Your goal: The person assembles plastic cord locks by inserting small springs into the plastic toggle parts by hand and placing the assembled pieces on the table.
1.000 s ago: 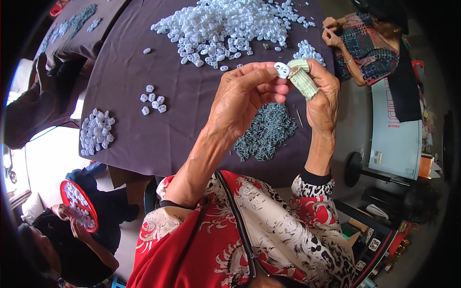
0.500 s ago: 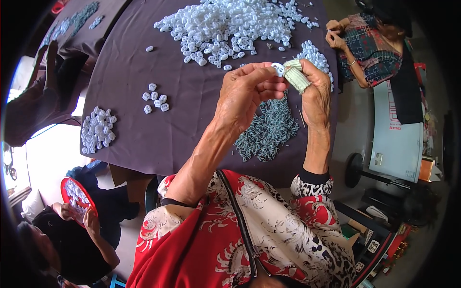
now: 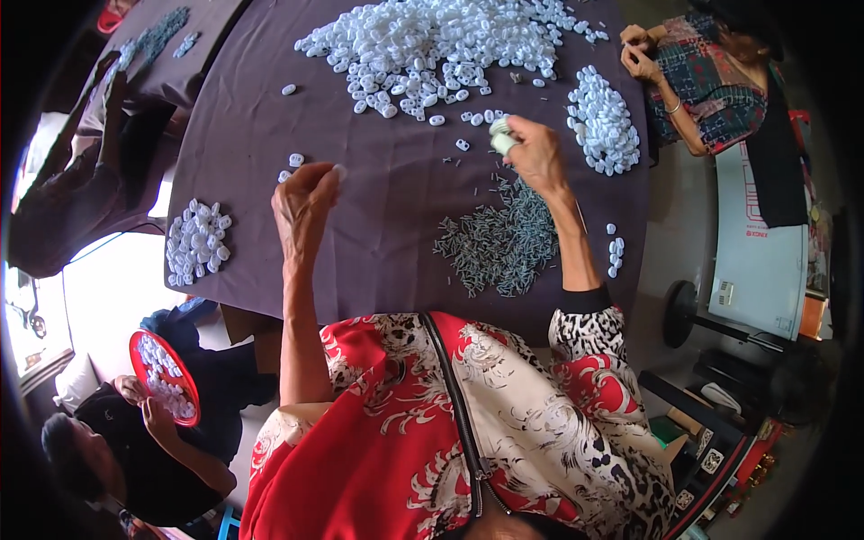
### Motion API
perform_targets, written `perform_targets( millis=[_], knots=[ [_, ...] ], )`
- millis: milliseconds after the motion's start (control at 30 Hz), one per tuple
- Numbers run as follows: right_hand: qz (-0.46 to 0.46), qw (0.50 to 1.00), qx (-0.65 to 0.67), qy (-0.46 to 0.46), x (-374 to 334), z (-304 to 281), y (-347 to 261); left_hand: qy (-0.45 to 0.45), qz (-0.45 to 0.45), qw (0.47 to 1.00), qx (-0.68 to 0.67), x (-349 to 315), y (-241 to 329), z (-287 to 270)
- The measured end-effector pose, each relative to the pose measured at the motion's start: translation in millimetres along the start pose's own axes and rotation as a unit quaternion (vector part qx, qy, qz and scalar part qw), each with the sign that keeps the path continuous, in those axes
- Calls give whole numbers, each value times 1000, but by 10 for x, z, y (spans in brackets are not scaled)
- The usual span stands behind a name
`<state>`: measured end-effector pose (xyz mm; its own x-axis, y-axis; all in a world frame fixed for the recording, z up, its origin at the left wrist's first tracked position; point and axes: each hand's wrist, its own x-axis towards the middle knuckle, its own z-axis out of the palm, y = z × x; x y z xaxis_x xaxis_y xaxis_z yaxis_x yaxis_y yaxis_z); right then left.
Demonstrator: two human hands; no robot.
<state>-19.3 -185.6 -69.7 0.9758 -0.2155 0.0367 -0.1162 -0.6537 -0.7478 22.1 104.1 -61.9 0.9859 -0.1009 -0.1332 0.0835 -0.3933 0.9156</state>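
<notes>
My left hand hovers over the left part of the dark-covered table, its fingertips pinched on a small white plastic piece. Below and behind that hand, a few finished-looking white oval pieces lie loose, partly hidden by it. My right hand is closed above the far edge of a heap of small grey screws. Pale green ribbed cloth covers wrap its thumb and finger. Whatever those fingers hold, if anything, is blurred. Several loose white pieces lie just left of the covers.
A big heap of white pieces fills the far table; a smaller heap is at right, another at left. Across the right edge sits a person. At lower left another person handles white pieces in a red tray.
My hands have parted: the left swung left and nearer with a white piece, over the small group there. My right hand moved slightly left, uncovering loose pieces on the table.
</notes>
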Motion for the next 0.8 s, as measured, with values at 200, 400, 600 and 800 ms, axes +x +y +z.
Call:
perform_targets(
  millis=[200,400,600,800],
  knots=[
    [-138,983,-116,23,41,321,88,40,-24,995,92,-80,-287,-158],
    [-135,969,-208,-1,78,448,199,130,121,968,179,-86,-213,-63],
    [-54,996,-14,-69,74,143,-201,-142,65,975,-156,34,353,624],
    [-76,977,171,-98,5,-90,-526,-136,55,927,-345,31,562,903]
  ],
)
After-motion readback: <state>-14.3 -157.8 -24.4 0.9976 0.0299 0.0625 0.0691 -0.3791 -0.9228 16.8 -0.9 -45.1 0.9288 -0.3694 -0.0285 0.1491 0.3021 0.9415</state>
